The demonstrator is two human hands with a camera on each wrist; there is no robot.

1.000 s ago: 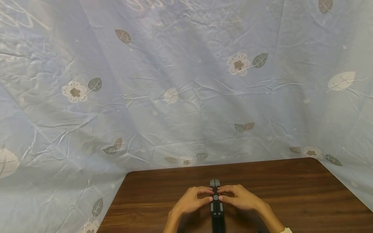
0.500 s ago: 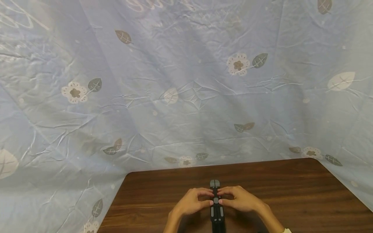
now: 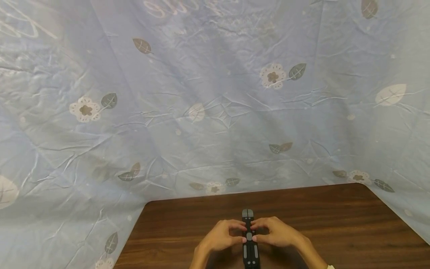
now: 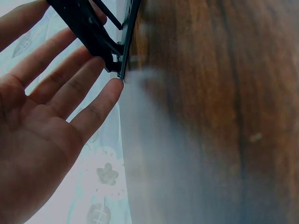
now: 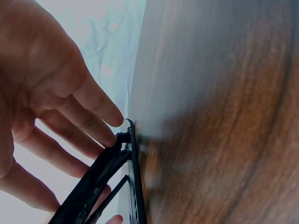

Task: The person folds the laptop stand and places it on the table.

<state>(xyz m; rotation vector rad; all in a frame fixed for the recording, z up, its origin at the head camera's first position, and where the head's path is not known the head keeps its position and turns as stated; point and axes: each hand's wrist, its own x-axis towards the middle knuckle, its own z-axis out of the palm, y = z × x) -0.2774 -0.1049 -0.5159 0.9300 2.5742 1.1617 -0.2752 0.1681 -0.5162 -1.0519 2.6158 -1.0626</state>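
Observation:
A black folding laptop stand (image 3: 249, 237) with grey pads and a round grey knob stands lengthwise on the table. My left hand (image 3: 219, 236) holds its left side and my right hand (image 3: 278, 232) its right, thumbs near the knob and the other fingertips farther back. In the left wrist view, fingertips touch the stand's upper bar (image 4: 84, 25), which slopes up from the base with a strut beneath. Seen from the right wrist, that hand's (image 5: 51, 88) fingers meet the opposite side of the sloping bar (image 5: 88, 186). Part of the left thumb side is cut off.
The dark brown wooden table (image 3: 181, 224) has rounded far corners. Behind it and along both sides hangs a pale blue cloth (image 3: 215, 142) printed with flowers and leaves. A pale sleeve cuff (image 3: 330, 266) shows at the right wrist.
The stand's upper bar and knob have shifted toward me, and more of the bar's near part shows. Both hands have moved slightly nearer with it, still holding its sides.

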